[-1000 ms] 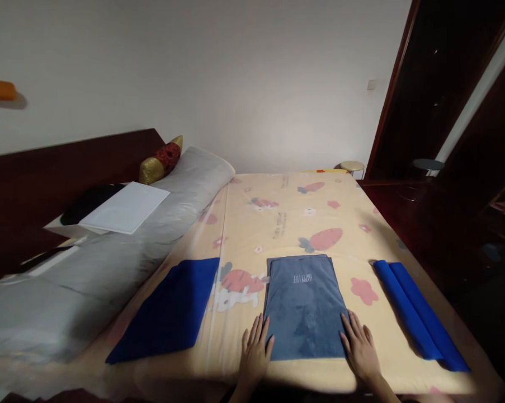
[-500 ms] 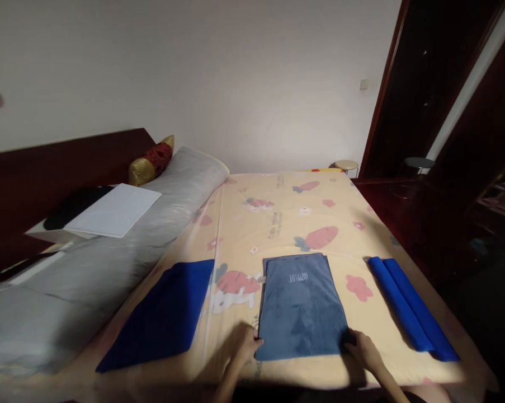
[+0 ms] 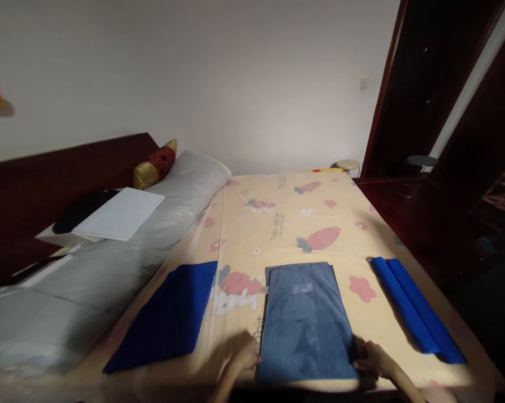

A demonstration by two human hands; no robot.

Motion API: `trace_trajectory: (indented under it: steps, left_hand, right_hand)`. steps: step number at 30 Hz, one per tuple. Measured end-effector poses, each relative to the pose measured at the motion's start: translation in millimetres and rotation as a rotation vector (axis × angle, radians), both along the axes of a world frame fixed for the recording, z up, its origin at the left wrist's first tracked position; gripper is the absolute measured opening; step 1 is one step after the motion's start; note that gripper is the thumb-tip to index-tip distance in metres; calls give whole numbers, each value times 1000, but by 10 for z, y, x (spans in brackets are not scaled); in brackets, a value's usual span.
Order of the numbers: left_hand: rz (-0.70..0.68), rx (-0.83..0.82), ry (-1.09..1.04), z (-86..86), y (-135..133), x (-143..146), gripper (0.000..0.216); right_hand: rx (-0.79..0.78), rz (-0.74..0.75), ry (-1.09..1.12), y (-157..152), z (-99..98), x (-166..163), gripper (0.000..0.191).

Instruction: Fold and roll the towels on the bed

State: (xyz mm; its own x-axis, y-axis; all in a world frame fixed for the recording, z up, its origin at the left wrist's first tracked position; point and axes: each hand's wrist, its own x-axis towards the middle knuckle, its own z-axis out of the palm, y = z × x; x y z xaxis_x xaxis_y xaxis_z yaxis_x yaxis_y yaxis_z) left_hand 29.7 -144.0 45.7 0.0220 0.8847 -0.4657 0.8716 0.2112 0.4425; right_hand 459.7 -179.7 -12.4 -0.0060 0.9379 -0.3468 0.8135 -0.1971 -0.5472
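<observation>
A folded grey-blue towel (image 3: 305, 319) with small white lettering lies flat near the front edge of a bed. My left hand (image 3: 246, 354) grips its near left corner, fingers curled at the edge. At the near right corner my right hand (image 3: 372, 358) is closed on the towel's edge in the same way. Both hands sit low in the head view, partly in shadow.
The bed sheet (image 3: 286, 224) is yellow with carrot prints. A flat dark blue cloth (image 3: 168, 313) lies to the left, a rolled blue cloth (image 3: 415, 310) to the right. A grey bolster (image 3: 109, 263) with white paper on it runs along the left. A dark wooden door stands at right.
My hands went from lying flat on the towel to gripping its near corners. The towel has been drawn a little toward the bed's front edge.
</observation>
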Motion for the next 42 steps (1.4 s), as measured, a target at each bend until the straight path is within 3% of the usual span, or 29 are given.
trace_trajectory:
  steps: [2,7,9,12,15,19,22,26,31,37,42]
  left_hand:
    - [23,82,89,30,92,41,4]
    - [32,341,184,59,399,480,46]
    - [-59,456,178,-13,420,762,54]
    - [-355,576,123,-227,339,1135,61]
    - [-506,564,58,-464,262,1258,63]
    - [-334,532,151,-598,311,986,60]
    - [-170,524,293,-555,398,690,56]
    - [-118,576,384,-450,502,482,49]
    - [-102,650,373,-346,796,515,40]
    - [7,383,298,-247,1362,609,50]
    - [73,261,260,-244,1571,551,50]
  right_hand:
    - [74,1,-4,117,14,-15,26]
    - [352,15,-34,463,-45,-480,52]
    - [471,106,-46,541,-120,-792,57]
    - [527,304,-59,630,-214,-1152,56]
    - [532,448,-53,732,-233,-1209,54]
    - [519,407,-87,854,-221,-908,53]
    - [491,284,-124,918,-255,-639,54]
    - [483,219,-157,1036,-307,-455,56]
    - [423,223,-171,1309,-284,-525,61]
    - [327,103,-195,1752,-323,-728,60]
    - [290,-62,-234,2005,-351,-715,57]
